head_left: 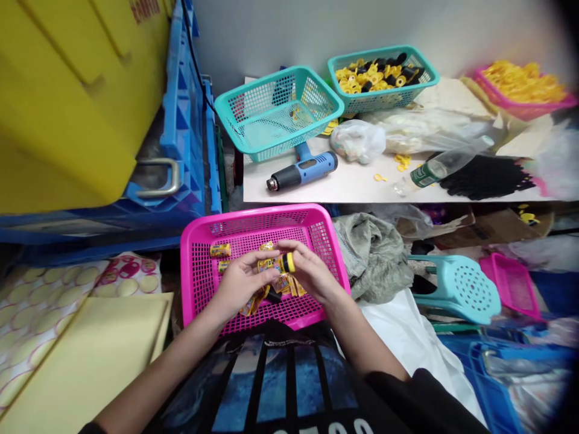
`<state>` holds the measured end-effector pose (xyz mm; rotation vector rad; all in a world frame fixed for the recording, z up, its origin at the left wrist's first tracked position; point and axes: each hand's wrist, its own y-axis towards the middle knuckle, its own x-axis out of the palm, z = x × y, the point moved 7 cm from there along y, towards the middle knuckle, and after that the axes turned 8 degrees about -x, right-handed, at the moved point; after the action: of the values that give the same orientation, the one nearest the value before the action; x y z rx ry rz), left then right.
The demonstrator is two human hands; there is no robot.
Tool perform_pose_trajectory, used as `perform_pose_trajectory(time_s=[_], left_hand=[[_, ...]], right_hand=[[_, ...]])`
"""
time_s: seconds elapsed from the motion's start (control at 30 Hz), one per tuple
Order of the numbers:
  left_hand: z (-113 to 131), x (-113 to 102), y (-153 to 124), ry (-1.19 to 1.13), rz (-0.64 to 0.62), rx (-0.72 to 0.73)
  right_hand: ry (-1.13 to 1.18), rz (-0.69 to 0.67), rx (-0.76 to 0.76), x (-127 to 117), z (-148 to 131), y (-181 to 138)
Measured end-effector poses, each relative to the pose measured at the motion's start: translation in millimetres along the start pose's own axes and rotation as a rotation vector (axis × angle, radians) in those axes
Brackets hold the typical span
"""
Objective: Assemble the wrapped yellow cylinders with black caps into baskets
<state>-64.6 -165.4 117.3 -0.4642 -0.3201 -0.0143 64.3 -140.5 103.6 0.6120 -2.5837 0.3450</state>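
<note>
A pink mesh basket rests on my lap, with a few small yellow-wrapped pieces lying in it. Over the basket my left hand pinches a yellow printed wrapper. My right hand is closed on a small black tube with a yellow cap, held end to end against the wrapper. More yellow wrappers hang under my fingers.
On the white table ahead stand a teal basket, a second teal basket of yellow and black caps, a pink tray of yellow rings, a blue heat gun and a bottle. Blue crates stand left; a teal stool right.
</note>
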Motion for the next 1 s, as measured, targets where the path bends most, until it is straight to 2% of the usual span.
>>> perform_pose_trajectory(time_s=[0.07, 0.13, 0.3, 0.47, 0.63, 0.87, 1.0], left_hand=[[6.6, 2.7, -0.9, -0.003, -0.018, 0.040], [9.3, 4.3, -1.3, 0.009, -0.030, 0.051], [2.7, 3.6, -1.1, 0.027, -0.027, 0.034], [-3.1, 4.5, -3.4, 0.025, 0.000, 0.059], [5.8, 3.9, -8.4, 0.076, 0.053, 0.131], [3.3, 0.4, -7.1, 0.151, 0.126, 0.135], [-3.0, 0.9, -6.9, 0.191, 0.137, 0.094]], right_hand=[[0.139, -0.060, 0.106, 6.5, 12.4, -1.5], [0.200, -0.068, 0.131, 7.7, 17.9, -1.9], [0.143, -0.012, 0.134, 1.1, 23.4, -1.9], [0.076, 0.037, 0.103, -3.8, 25.0, -2.6], [0.139, -0.022, 0.104, 5.4, 23.0, -1.8], [0.107, 0.041, -0.010, 12.6, 32.4, -1.2], [-0.071, 0.005, -0.040, 3.1, 26.0, -3.5]])
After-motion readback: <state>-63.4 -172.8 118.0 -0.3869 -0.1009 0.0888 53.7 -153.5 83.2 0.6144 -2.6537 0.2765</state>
